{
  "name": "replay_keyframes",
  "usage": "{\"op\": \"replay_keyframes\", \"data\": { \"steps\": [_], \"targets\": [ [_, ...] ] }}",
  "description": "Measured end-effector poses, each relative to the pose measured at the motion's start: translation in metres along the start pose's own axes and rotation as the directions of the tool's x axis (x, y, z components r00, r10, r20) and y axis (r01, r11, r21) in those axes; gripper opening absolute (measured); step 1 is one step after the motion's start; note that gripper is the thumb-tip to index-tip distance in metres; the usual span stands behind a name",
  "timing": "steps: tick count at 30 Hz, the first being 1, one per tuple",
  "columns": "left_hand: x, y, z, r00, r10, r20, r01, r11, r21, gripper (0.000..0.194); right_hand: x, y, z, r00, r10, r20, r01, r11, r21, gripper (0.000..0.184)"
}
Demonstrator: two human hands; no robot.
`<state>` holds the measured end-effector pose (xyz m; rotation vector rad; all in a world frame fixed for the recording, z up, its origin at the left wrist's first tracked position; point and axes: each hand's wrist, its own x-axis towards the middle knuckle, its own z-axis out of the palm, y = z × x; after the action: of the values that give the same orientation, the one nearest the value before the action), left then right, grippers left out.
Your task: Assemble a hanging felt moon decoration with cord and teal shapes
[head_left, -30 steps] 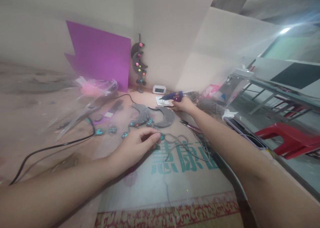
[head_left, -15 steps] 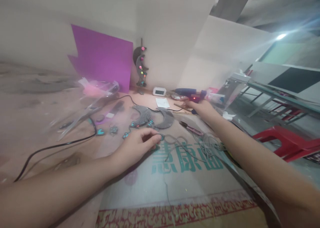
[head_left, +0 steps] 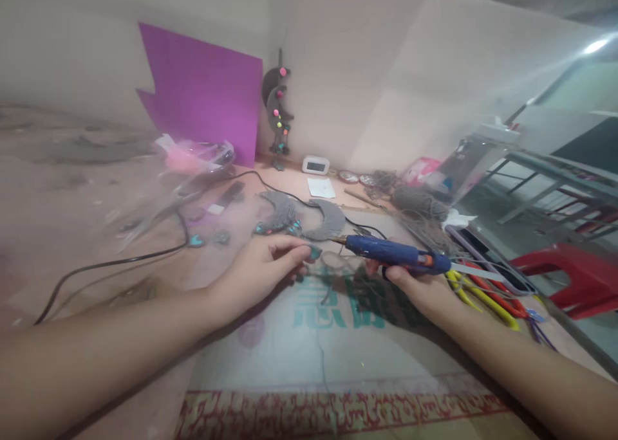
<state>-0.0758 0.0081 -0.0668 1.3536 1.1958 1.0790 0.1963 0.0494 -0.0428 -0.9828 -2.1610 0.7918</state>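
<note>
Fingers [head_left: 295, 255] of left hand [head_left: 261, 263] pinching teal piece [head_left: 315, 252], right hand [head_left: 422, 291] clasping glue gun [head_left: 393, 252], small gap before nozzle [head_left: 338, 240]

Glue gun [head_left: 396, 253]: in right hand [head_left: 425, 289], pointing left
Small piece [head_left: 315, 252]: at fingertips of left hand [head_left: 263, 263]
Crescents [head_left: 331, 220]: on tabletop [head_left: 91, 224], beyond left hand
Paper slip [head_left: 321, 188]: behind crescents, before clock [head_left: 316, 165]
Ornament [head_left: 279, 109]: before wall [head_left: 333, 73], right of sheet [head_left: 203, 99]
Yarn ball [head_left: 415, 201]: beyond right hand
Phone [head_left: 485, 253]: right of glue gun
Stool [head_left: 570, 279]: right of phone, off tabletop
</note>
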Motion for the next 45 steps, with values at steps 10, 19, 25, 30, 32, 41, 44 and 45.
{"op": "replay_keyframes", "data": {
  "steps": [10, 19, 25, 30, 32, 41, 44, 45],
  "targets": [
    [-0.009, 0.014, -0.002, 0.992, 0.1, -0.082, -0.093, 0.992, 0.089, 0.024, 0.001, 0.003, 0.002, 0.998, 0.011, -0.063, -0.019, 0.992, -0.125, 0.037],
    [0.015, 0.037, -0.044, 0.97, 0.139, -0.197, -0.088, 0.965, 0.248, 0.031, 0.021, -0.002, -0.015, 0.95, 0.105, -0.294, -0.137, 0.987, -0.09, 0.04],
    [0.011, 0.034, -0.041, 0.996, 0.058, -0.068, -0.04, 0.97, 0.241, 0.029, 0.004, 0.006, 0.0, 0.99, 0.08, -0.12, -0.098, 0.982, -0.159, 0.047],
    [0.006, 0.03, -0.032, 0.998, 0.045, -0.046, -0.035, 0.979, 0.199, 0.026, 0.0, 0.003, 0.007, 0.997, 0.018, -0.078, -0.027, 0.994, -0.111, 0.044],
    [0.007, 0.028, -0.031, 0.999, 0.021, -0.037, -0.014, 0.986, 0.169, 0.025, 0.001, 0.004, 0.008, 0.998, 0.022, -0.054, -0.027, 0.995, -0.096, 0.043],
    [0.028, 0.027, -0.073, 0.98, 0.053, 0.193, -0.17, 0.734, 0.657, 0.043, 0.01, 0.009, -0.003, 0.963, 0.1, -0.249, -0.139, 0.98, -0.141, 0.039],
    [0.02, 0.032, -0.071, 0.952, -0.055, 0.3, -0.173, 0.712, 0.681, 0.033, 0.018, 0.002, -0.008, 0.956, 0.111, -0.27, -0.141, 0.985, -0.096, 0.042],
    [0.015, 0.034, -0.068, 0.937, -0.093, 0.338, -0.174, 0.714, 0.679, 0.027, 0.022, -0.001, -0.011, 0.953, 0.124, -0.275, -0.153, 0.984, -0.087, 0.044]
  ]
}}
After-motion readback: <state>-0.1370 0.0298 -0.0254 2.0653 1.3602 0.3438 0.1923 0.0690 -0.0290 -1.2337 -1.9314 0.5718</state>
